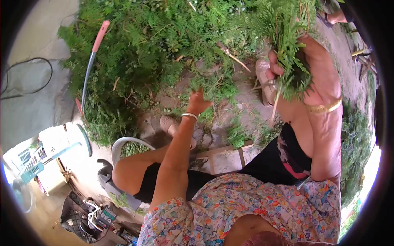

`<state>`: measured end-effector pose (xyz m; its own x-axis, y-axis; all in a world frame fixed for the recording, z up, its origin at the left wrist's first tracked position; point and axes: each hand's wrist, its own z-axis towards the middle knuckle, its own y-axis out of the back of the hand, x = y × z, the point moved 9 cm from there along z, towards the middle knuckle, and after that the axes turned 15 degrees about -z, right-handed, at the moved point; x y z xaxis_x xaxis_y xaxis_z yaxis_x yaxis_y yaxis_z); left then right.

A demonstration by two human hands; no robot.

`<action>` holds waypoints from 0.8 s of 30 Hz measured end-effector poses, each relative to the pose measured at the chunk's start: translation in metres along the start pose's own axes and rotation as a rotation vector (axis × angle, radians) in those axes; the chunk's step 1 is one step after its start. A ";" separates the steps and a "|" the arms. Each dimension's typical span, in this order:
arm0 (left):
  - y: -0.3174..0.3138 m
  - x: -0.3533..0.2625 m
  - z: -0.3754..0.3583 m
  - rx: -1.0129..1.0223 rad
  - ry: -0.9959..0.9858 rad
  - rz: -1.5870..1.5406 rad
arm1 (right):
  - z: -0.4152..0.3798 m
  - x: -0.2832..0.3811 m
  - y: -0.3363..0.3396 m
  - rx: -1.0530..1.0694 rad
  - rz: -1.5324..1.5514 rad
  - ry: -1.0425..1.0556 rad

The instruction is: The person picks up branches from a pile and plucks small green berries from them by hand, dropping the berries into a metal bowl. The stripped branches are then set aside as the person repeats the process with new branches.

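Note:
On the right, my right hand [320,61] is wrapped round a leafy conifer branch [289,51], held up with its green scale-like sprays fanning outward. Its cut stem points down below the fingers. My left hand [199,103] reaches forward over the ground at the middle, thumb out to the side and fingers apart, with nothing in it. Beneath and ahead of that hand lie loose green sprigs [217,86]. Farther forward spreads a large heap of conifer cuttings [164,37] bearing pale green cones.
A bucket [116,149] of small green cones stands beside my left knee. A pink-ended curved metal handle [88,67] leans on the heap at left. Between my legs are pale wooden slats [223,158]. A dark quilted bag [74,215] lies lower left. Another person's foot [328,20] shows top right.

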<state>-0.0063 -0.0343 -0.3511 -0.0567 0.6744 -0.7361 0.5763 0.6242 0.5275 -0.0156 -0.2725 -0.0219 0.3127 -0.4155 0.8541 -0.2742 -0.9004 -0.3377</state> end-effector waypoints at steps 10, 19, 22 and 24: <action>-0.072 0.004 0.038 -0.019 0.536 0.024 | -0.008 -0.018 0.020 -0.082 0.074 -0.186; -0.085 0.069 0.044 -0.148 0.269 0.225 | -0.009 -0.016 0.034 -0.111 -0.151 -0.143; -0.031 0.035 0.033 -0.221 0.116 0.222 | -0.010 -0.003 0.034 -0.132 -0.377 -0.042; 0.014 0.023 0.020 -0.408 -0.213 -0.006 | -0.007 0.007 0.033 -0.158 -0.565 0.047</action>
<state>0.0166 -0.0176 -0.3693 0.1346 0.6011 -0.7877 0.2062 0.7606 0.6156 -0.0291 -0.3037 -0.0243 0.4102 0.1328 0.9023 -0.2098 -0.9491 0.2351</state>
